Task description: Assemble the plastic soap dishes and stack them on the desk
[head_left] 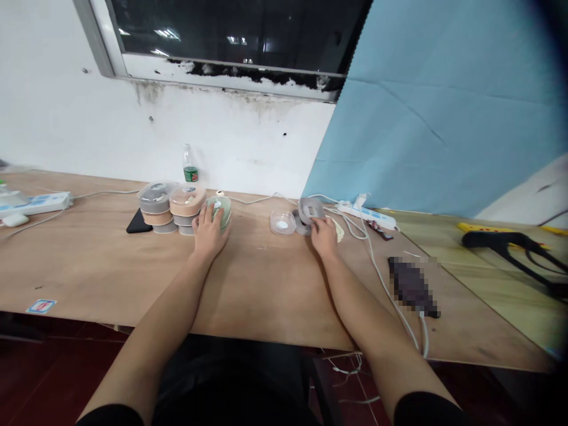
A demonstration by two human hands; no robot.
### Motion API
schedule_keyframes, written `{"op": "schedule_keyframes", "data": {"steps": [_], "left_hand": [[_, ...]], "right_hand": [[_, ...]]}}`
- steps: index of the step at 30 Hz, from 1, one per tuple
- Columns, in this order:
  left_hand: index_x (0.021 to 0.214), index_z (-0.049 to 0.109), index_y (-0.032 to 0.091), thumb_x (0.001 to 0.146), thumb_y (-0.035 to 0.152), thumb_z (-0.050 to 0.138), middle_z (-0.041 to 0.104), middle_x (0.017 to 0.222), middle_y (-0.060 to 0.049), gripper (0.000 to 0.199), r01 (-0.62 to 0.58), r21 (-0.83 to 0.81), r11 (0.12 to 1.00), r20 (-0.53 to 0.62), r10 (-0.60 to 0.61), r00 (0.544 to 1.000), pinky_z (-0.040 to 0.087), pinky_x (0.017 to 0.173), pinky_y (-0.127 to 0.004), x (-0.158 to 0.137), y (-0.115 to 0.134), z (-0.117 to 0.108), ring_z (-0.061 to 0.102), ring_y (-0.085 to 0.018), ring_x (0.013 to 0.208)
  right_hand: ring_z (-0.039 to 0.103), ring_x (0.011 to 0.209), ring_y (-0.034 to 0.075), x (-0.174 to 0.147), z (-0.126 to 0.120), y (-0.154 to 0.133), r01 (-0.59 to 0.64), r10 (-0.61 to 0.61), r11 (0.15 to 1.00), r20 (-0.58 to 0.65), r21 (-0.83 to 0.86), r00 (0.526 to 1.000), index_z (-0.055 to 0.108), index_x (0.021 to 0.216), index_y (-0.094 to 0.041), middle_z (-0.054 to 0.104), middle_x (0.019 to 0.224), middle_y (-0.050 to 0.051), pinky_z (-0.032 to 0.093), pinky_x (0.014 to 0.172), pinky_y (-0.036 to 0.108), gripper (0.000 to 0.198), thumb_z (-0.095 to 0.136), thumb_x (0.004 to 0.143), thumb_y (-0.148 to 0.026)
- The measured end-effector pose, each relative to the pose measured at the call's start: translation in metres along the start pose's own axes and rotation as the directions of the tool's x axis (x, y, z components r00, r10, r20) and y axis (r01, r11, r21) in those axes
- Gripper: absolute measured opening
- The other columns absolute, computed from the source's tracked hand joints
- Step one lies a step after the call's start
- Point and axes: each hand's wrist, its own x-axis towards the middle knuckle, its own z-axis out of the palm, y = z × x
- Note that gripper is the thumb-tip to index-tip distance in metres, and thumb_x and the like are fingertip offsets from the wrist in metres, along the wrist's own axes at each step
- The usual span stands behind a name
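Note:
My left hand (209, 229) is at the front of a green-lidded food container (220, 205), fingers over its top and thumb along its right side, gripping it. Directly to its left stand a stack with a peach-lidded container (188, 198) on top and a stack topped by a grey-lidded container (158, 194). My right hand (324, 235) is closed on the near edge of a greyish see-through container (311, 208), tilted above a darker grey piece (302, 225) on the table. An open clear container (283, 223) with a white round spot inside sits to the left of these.
A black phone-like slab (139, 222) lies by the left stack. Behind stands a plastic bottle (190, 164). Power strips (368, 214) and white cables lie on both sides of the wooden table (266, 290). A pixelated dark object (412, 287) is at right.

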Motion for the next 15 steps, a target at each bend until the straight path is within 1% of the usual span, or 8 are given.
{"op": "schedule_keyframes", "data": {"steps": [4, 9, 12, 15], "left_hand": [[0.134, 0.048, 0.023, 0.082, 0.032, 0.059, 0.041, 0.143, -0.016, 0.054, -0.006, 0.033, 0.999, 0.017, 0.005, 1.0, 0.017, 0.108, -0.055, -0.001, 0.0, 0.003, 0.028, -0.037, 0.136], [0.129, 0.054, 0.024, 0.081, 0.033, 0.06, 0.046, 0.133, -0.015, 0.049, -0.023, 0.161, 0.987, 0.031, 0.019, 0.999, 0.022, 0.104, -0.053, -0.003, 0.008, 0.001, 0.034, -0.038, 0.126], [0.125, 0.057, 0.025, 0.08, 0.036, 0.062, 0.045, 0.133, -0.015, 0.047, -0.027, 0.186, 0.982, 0.028, 0.022, 0.999, 0.025, 0.102, -0.052, -0.004, 0.009, 0.0, 0.036, -0.037, 0.123], [0.127, 0.056, 0.025, 0.079, 0.038, 0.064, 0.038, 0.139, -0.016, 0.05, -0.009, 0.173, 0.985, -0.022, 0.014, 1.0, 0.026, 0.103, -0.052, -0.004, 0.006, 0.003, 0.034, -0.037, 0.126]], "right_hand": [[0.051, 0.099, 0.027, 0.0, 0.004, -0.001, -0.003, 0.004, 1.0, 0.055, -0.021, 0.998, 0.07, 0.102, -0.016, 0.058, 0.1, 0.012, 0.041, 0.092, 0.041, 0.03, 0.049, 0.081, -0.023], [0.051, 0.095, 0.027, 0.0, 0.004, -0.002, -0.024, 0.028, 0.999, 0.083, -0.046, 0.996, 0.071, 0.095, -0.017, 0.056, 0.095, 0.011, 0.041, 0.089, 0.041, 0.027, 0.053, 0.081, -0.032], [0.051, 0.092, 0.026, 0.001, 0.003, -0.006, -0.018, 0.024, 0.998, 0.107, -0.063, 0.994, 0.07, 0.088, -0.017, 0.056, 0.088, 0.01, 0.041, 0.086, 0.039, 0.025, 0.053, 0.081, -0.034], [0.051, 0.089, 0.026, 0.001, 0.001, -0.01, -0.042, 0.05, 0.996, 0.105, -0.084, 0.993, 0.069, 0.081, -0.017, 0.055, 0.083, 0.009, 0.041, 0.083, 0.037, 0.026, 0.053, 0.081, -0.038]]}}
